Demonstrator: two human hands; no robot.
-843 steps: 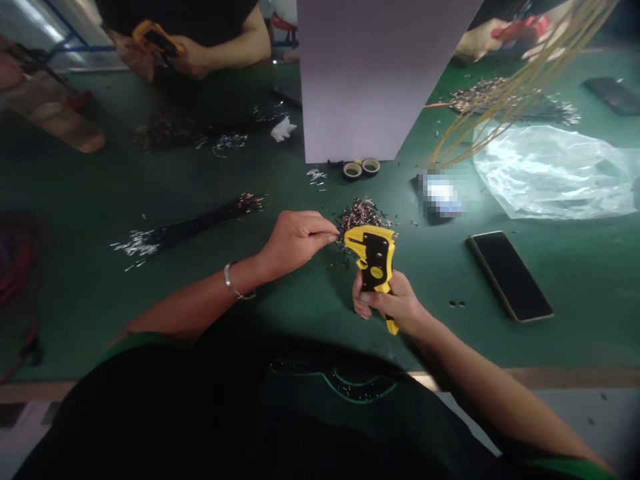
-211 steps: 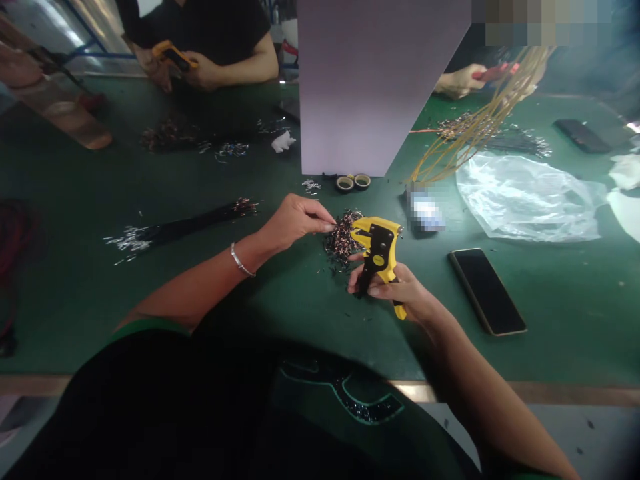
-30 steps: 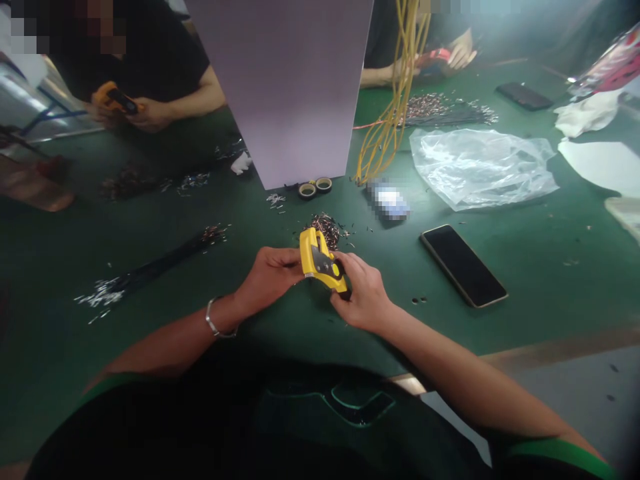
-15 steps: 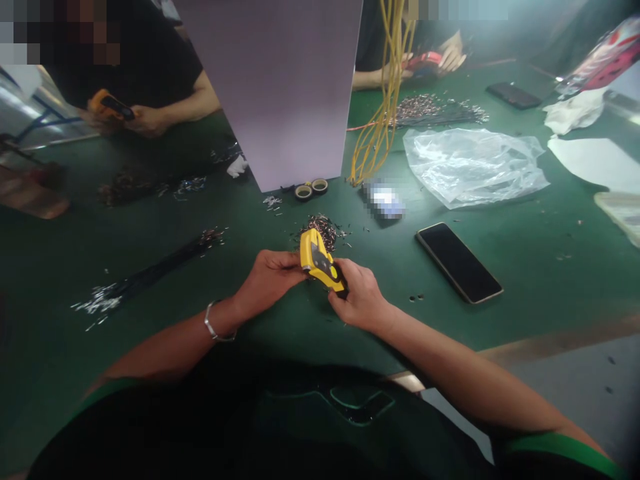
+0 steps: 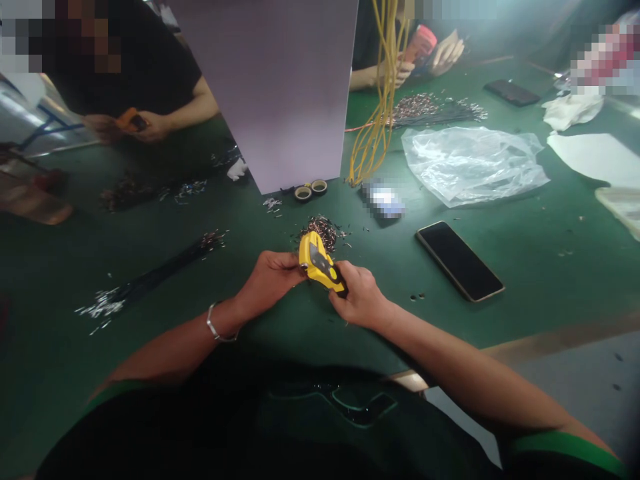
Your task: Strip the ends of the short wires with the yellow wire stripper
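Green tabletop (image 5: pixel 540 293), with a pale upright panel (image 5: pixel 280 93) standing at its far middle and two rolls of tape (image 5: pixel 303 200) at the panel's foot. State of work, by our reckoning: under way, not finished. Just behind the tool we count one heap of short dark and coppery bits (image 5: pixel 324 230), which suggests that many pieces are already done. To the left, well apart from both hands, we list one bundle of black wires (image 5: pixel 160 268), copper-coloured at one end and silvery at the other; whether it is finished or waiting we cannot tell, so what is left stays uncounted. Principal item: one yellow hand tool (image 5: pixel 320 265), held tilted above the tabletop in front of the heap, its nose toward the left; bright yellow body, dark side plate, round yellow disc near the grip. Right hand (image 5: pixel 363 293): wrapped round the grip. Left hand (image 5: pixel 267 277): thumb and fingers pressed together at the nose; anything pinched there is too small for us to make out. To the right: one dark-screened phone (image 5: pixel 460 260).
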